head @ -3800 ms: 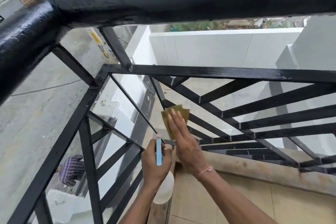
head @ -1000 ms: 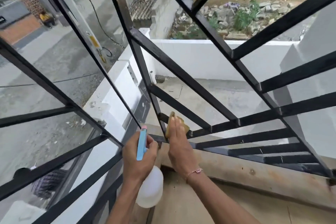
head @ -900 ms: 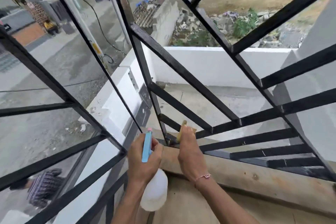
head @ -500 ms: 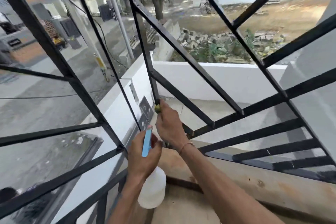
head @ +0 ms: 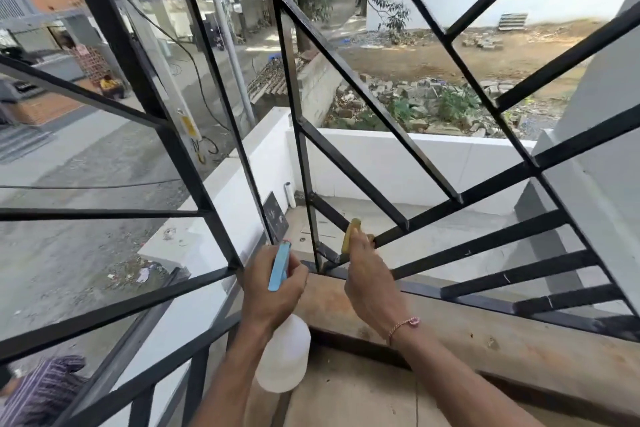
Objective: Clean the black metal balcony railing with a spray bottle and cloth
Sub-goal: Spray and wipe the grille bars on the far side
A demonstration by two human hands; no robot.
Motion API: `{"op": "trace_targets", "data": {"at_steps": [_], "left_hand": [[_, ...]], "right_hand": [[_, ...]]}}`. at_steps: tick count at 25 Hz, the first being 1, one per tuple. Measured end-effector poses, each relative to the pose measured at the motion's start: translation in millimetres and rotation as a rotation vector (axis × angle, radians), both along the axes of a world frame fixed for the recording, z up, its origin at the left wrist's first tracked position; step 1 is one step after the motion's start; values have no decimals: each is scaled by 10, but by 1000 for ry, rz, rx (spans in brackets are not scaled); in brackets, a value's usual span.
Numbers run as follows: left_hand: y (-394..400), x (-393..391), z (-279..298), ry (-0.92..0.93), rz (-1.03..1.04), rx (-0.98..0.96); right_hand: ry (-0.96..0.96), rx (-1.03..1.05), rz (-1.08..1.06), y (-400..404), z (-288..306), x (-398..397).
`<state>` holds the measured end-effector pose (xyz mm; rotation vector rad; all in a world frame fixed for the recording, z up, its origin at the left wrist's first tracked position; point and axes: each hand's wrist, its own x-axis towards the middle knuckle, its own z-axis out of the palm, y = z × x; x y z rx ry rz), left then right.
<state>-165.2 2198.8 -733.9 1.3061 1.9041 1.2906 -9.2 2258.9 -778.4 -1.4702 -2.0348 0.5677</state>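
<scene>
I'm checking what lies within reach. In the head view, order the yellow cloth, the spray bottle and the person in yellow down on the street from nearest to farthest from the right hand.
From the right hand:
1. Yellow cloth, gripped in its fingers.
2. Spray bottle, just left, in the left hand.
3. Person in yellow, far below, upper left.

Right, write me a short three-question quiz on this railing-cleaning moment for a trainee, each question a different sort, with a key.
1. True or false: the left hand grips the spray bottle.
2. Multiple choice: where is the yellow cloth? A) lying on the ledge B) held by the right hand against a slanted bar of the black railing C) draped over the bottle.
3. Fill in: the bottle's body is white and its trigger head is ____.

Key: 1 true; 2 B; 3 blue.
</scene>
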Motion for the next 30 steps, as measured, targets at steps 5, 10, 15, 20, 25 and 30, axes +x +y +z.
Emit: {"op": "trace_targets", "data": {"at_steps": [5, 10, 15, 20, 25, 30], "left_hand": [[39, -2, -113, -67, -93, -156], [3, -28, -254, -84, -87, -164], [-32, -167, -282, -133, -4, -166], [-57, -208, -262, -112, -9, -163], [-82, -223, -274, -111, -13, -175], [-117, -178, -235, -95, -9, -172]], "right_hand": [[197, 20, -30, -388, -371, -349], [588, -217, -348, 177, -224, -758], [531, 15, -87, 307, -408, -1064], [-327, 317, -13, 221, -1085, -703], [-1091, 175, 88, 125, -721, -598], [-560, -32, -37, 159, -481, -768]]}}
